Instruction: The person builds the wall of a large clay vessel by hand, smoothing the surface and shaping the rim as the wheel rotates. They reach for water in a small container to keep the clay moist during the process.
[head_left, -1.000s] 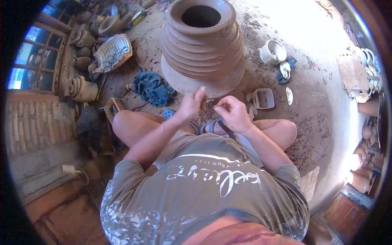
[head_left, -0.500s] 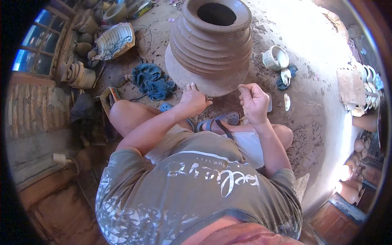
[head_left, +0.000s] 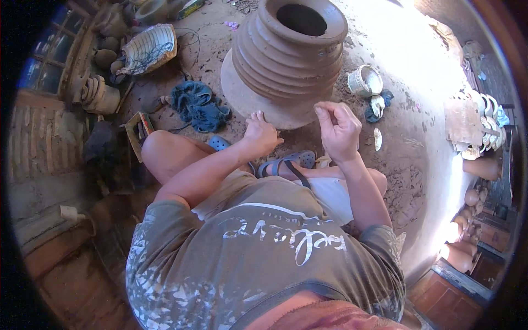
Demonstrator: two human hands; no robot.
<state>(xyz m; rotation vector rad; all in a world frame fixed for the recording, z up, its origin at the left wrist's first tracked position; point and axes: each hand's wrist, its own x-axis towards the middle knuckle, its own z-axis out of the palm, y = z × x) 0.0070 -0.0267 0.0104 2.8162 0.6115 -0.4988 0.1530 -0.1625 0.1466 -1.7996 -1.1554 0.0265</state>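
A large ridged brown clay pot [head_left: 286,66] with a dark round mouth stands upright on a flat round disc [head_left: 232,88]. My left hand [head_left: 261,136] is at the disc's near edge, its fingertips resting there with the thumb apart. Just right of the disc's near side, my right hand [head_left: 340,131] is raised, thumb and fingers pressed together in a pinch. Whether anything small is between those fingertips, I cannot make out. Neither hand visibly touches the pot's wall.
A dark blue cloth [head_left: 199,107] lies left of the disc. To its right stand a clay-smeared bucket [head_left: 360,81] and a pale, shell-like piece [head_left: 378,139]. An open box [head_left: 133,137] sits by my left knee. Several pots [head_left: 462,256] line the far right.
My right hand has risen slightly, and its fingers look less curled. My left hand stays at the disc's edge. The whole view has shifted a little.
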